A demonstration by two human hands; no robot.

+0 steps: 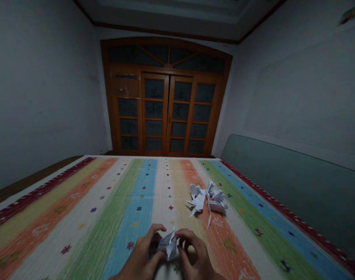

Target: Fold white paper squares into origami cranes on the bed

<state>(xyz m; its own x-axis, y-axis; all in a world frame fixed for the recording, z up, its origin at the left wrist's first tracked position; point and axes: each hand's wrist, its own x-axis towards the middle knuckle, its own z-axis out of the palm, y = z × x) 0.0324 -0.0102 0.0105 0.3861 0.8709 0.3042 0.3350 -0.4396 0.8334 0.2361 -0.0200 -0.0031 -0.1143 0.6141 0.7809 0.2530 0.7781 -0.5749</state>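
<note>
My left hand (pixel 145 252) and right hand (pixel 195 251) grip a folded paper (pixel 168 244) from either side, thumbs and fingertips pinching it; I can't tell whether it touches the striped cloth (pixel 107 217) on my counter. Beyond, to my right, lies a cluster of folded white papers (pixel 202 200). Wooden doors (pixel 167 99) stand past the far edge.

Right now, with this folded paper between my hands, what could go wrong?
The folded paper sits between your left hand and right hand, so an uneven pull might tear it or spoil a crease. Beyond your right hand, the heap of folded paper pieces has thin points sticking out; a careless sweep could bend or scatter them. The picture looks dim, so a small misfold might be easy to miss.
</note>
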